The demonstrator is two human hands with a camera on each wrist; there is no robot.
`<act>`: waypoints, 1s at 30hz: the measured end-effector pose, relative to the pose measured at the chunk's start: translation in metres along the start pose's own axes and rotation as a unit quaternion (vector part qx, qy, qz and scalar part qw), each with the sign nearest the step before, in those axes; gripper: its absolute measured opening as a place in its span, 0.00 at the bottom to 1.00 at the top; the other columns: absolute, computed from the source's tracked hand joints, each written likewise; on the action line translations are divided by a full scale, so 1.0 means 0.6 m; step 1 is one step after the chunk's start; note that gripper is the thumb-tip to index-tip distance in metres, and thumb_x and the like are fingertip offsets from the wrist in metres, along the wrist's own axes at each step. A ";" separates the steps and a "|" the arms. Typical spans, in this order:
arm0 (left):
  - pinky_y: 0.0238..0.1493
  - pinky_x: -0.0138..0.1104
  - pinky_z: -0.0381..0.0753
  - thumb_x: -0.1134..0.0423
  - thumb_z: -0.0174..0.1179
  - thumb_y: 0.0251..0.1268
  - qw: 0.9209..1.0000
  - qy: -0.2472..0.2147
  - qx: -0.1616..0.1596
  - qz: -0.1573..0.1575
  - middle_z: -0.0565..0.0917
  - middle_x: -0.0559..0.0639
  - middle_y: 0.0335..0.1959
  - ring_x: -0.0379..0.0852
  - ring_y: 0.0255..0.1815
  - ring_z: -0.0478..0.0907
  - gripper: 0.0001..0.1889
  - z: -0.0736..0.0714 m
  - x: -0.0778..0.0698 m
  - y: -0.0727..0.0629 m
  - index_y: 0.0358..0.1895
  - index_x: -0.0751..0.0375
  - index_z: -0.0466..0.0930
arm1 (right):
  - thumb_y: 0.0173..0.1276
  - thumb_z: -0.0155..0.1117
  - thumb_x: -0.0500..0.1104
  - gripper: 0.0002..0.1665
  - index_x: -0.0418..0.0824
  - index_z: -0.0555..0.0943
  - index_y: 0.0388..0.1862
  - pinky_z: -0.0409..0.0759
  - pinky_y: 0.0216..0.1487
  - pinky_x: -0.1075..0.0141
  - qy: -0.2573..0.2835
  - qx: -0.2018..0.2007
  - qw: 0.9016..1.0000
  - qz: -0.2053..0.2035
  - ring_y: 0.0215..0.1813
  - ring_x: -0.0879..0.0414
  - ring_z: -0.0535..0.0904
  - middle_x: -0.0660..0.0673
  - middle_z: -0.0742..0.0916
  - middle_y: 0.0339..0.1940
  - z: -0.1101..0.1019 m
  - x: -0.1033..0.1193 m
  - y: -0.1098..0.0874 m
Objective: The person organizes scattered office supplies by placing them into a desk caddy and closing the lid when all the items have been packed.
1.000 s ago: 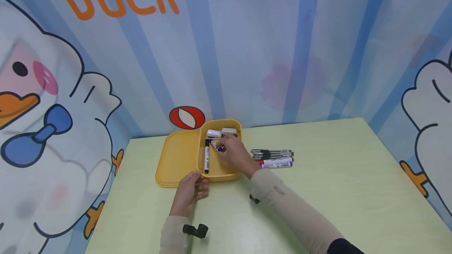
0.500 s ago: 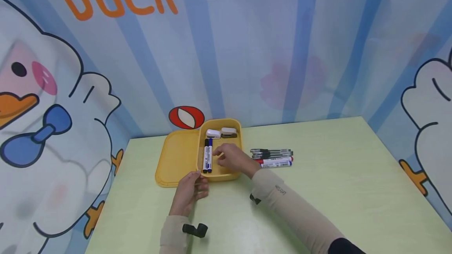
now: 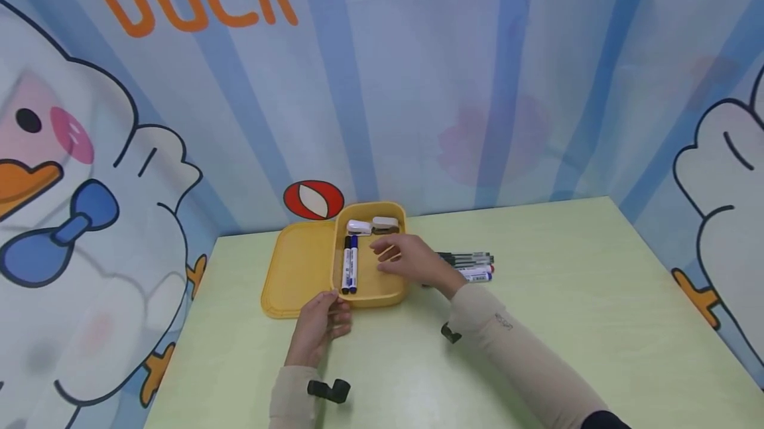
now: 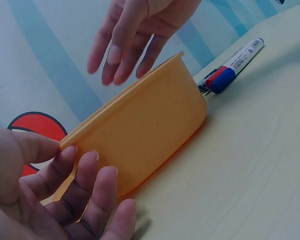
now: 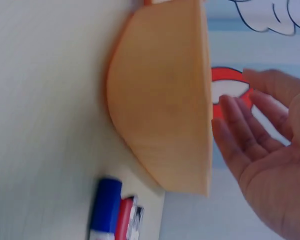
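Observation:
A yellow plastic box stands at the back of the table. Its near-left corner rim is pinched between the thumb and index finger of my left hand; the other fingers hang loosely bent beside the wall. Inside, along the left side, a black-capped marker and a blue-capped marker lie parallel. Two small white stapler-like items sit at the box's back end. Over the box's right side is my right hand, empty, with relaxed, spread fingers above the rim in the right wrist view.
A yellow lid lies flat against the box's left side. Right of the box are several black pens and two more markers, one blue-capped and one red-capped, partly behind my right wrist. A printed curtain hangs behind the table.
My right hand has set the blue-capped marker down beside the black-capped one, let go and drawn back to the right. The left hand stays at the box corner.

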State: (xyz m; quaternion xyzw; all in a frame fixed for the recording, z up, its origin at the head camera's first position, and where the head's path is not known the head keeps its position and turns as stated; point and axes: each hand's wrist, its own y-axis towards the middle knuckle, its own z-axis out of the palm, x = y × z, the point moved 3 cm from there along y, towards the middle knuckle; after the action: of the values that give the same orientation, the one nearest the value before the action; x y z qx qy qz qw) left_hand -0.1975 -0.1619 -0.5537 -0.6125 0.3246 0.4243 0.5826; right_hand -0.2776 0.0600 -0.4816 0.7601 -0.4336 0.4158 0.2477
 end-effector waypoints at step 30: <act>0.38 0.39 0.86 0.53 0.49 0.81 1.000 0.011 -0.003 -0.006 0.85 0.53 0.40 0.46 0.36 0.82 0.16 0.002 -0.001 -0.002 0.45 0.63 0.78 | 0.71 0.70 0.48 0.24 0.50 0.79 0.64 0.82 0.58 0.62 0.109 -0.025 0.994 -0.009 0.59 0.49 0.82 0.42 0.83 0.63 -0.110 -0.065 -0.152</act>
State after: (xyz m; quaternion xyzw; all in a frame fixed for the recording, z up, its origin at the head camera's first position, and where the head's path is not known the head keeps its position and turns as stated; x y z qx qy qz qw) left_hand -0.1968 -0.1604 -0.5527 -0.6208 0.3262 0.4152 0.5795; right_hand -0.2369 0.1718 -0.4808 0.7077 -0.4075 0.4831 0.3157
